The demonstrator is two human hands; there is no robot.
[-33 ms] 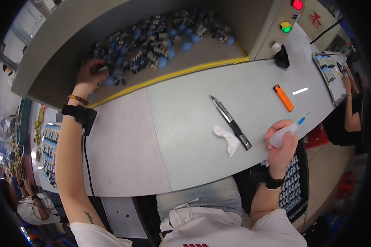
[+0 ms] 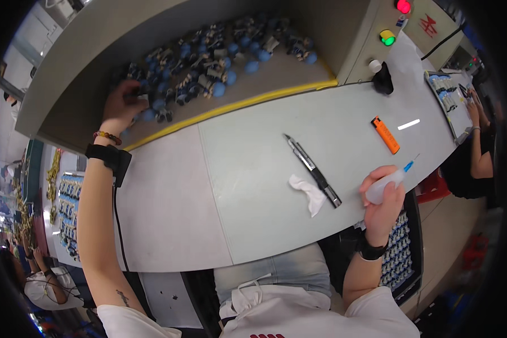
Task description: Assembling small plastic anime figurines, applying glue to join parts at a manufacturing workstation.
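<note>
At the left end of a grey recessed bin point(image 2: 298, 84), my left hand point(image 2: 121, 107) reaches in among small blue, white and dark figurines point(image 2: 208, 70). Its thumb and fingers close around one figurine at the pile's edge; shadow hides much of it. My right hand point(image 2: 384, 205), over the table's right front edge, wraps around a translucent white squeeze bottle point(image 2: 378, 191). A blue needle tip point(image 2: 409, 165) on the bottle points up and to the right, clear of the tabletop. Between my hands lie a black and silver pen point(image 2: 312, 170) and a crumpled white tissue point(image 2: 308, 194).
An orange lighter point(image 2: 385, 135) lies at the table's right. Yellow tape point(image 2: 236, 105) edges the bin's front. Beside my right forearm is a tray of figurines point(image 2: 397, 259). A cable point(image 2: 117, 219) runs down from my left wrist. Another person's hand point(image 2: 474, 110) is at a far-right tray.
</note>
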